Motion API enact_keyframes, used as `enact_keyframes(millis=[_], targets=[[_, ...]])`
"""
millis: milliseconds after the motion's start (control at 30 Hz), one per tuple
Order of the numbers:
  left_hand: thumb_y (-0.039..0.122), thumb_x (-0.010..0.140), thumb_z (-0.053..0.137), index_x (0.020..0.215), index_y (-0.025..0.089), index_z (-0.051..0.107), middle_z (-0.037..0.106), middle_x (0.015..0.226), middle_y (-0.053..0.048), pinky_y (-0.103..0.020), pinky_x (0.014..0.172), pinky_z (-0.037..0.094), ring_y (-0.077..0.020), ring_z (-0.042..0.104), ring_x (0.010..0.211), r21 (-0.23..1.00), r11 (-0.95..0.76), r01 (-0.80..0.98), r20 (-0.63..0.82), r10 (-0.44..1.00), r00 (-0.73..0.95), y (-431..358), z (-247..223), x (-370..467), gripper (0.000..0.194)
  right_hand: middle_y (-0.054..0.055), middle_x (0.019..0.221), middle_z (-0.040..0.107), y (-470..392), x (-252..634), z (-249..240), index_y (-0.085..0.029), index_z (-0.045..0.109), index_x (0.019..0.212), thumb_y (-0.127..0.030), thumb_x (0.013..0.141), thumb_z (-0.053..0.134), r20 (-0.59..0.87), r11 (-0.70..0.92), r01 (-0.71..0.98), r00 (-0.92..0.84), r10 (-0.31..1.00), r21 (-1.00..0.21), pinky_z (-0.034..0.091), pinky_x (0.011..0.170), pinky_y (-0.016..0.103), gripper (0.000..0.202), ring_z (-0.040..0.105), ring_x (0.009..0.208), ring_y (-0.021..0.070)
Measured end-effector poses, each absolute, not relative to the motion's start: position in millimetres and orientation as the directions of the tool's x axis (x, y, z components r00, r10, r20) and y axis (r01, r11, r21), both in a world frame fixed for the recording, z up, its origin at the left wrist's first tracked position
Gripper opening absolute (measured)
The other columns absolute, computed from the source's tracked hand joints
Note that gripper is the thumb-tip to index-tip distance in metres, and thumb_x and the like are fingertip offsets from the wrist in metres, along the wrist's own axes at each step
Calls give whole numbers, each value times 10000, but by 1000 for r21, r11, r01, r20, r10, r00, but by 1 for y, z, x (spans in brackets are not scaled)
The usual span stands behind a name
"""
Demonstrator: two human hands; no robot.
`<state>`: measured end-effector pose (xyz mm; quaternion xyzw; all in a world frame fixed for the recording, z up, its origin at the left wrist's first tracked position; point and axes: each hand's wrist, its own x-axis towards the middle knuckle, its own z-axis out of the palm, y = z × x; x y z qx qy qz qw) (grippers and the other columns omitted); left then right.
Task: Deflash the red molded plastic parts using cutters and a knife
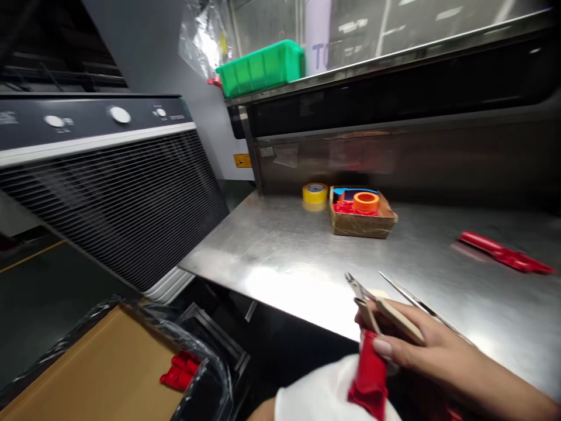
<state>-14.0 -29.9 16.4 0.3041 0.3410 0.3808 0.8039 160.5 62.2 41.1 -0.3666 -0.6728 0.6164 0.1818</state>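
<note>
1. Nearest the lens, my right hand (421,345) pinches a red plastic piece (370,377) under the thumb while the fingers clamp the tan handles of a pair of small cutters (377,304); the cutter tips point away from me, out over the steel bench (307,257).
2. Red plastic piece: held at the bench's near edge, above a white cloth or sleeve (324,392) at the bottom of the view. My left hand is not visible.
3. Tweezers (416,301): they lie on the bench just beyond my fingers; I cannot tell whether they touch them.
4. Step in hand, as I judge it: trimming the red piece, with the cutters gripped but not yet biting it. The next move would call for turning the tips back onto the piece and steadying it well.
5. Cardboard tray (362,225): towards the back of the bench, holding an orange tape roll (366,202) and red bits; a yellow tape roll (315,193) stands just to its left.
6. More red pieces (504,252) lie far to the right on the bench.
7. Below the bench's left end, a lined cardboard box (100,374) holds several red parts (179,371).
8. Green bin (260,67): on the ledge above the bench.
</note>
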Motion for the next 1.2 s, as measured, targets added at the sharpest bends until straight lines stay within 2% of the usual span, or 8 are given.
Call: enact_keyframes(millis=[167,300,400,533,667,767,933,1200], targets=[[277,774,684,928,158,595,557,607,15,-218,463,377,-86,488,463,772,462,-436,-254,853,455,-18,7,-11,214,7,850,569,72,163,48,-194,538,876,-417,873,535,-25,239,316,-649,760,-918,425,689,265,223,522,775,169],[177,796,605,1119,251,531,552,848,-12,-303,594,431,-131,514,650,731,315,-605,-276,948,159,-18,6,-8,340,39,1047,572,70,182,67,-214,547,1091,-363,955,382,73,443,443,-638,766,-779,409,817,305,260,525,933,184],[127,815,527,1194,217,513,552,909,-51,-323,626,422,-165,521,738,691,312,-652,-328,939,101,-18,9,-10,390,57,1089,549,58,194,77,-225,531,1189,-362,898,490,38,519,553,-659,751,-652,413,803,316,324,519,945,198],[176,864,497,1186,228,564,570,1014,-75,-345,671,421,-198,527,836,639,344,-688,-432,900,49,-16,13,-11,333,51,975,552,45,193,75,-217,586,1098,-339,761,636,47,641,601,-711,701,-478,390,706,320,362,502,853,208],[182,869,487,1032,227,671,584,1050,-65,-344,724,416,-187,526,829,670,363,-647,-446,894,40,-16,16,-9,250,48,886,535,42,186,72,-202,584,948,-360,783,582,104,747,583,-762,639,-320,342,665,341,229,459,805,219],[168,872,474,1054,245,679,597,1074,-58,-333,726,415,-165,515,781,693,355,-627,-437,899,26,-15,15,-7,285,58,862,525,42,183,77,-180,566,906,-351,807,538,116,806,538,-809,576,-246,333,663,340,199,440,809,222],[186,893,460,1096,248,667,631,976,-39,-281,675,413,-128,514,663,669,353,-653,-428,902,50,-13,14,-6,297,69,826,506,42,176,83,-159,562,905,-340,821,513,134,866,491,-856,499,-93,334,661,352,205,415,787,229],[124,824,578,1083,245,684,616,806,-19,-213,639,427,-110,498,658,684,355,-637,-433,901,37,-11,18,-1,305,68,752,460,40,165,77,-131,567,828,-291,828,485,177,888,440,-892,416,131,342,669,385,179,385,696,213]])
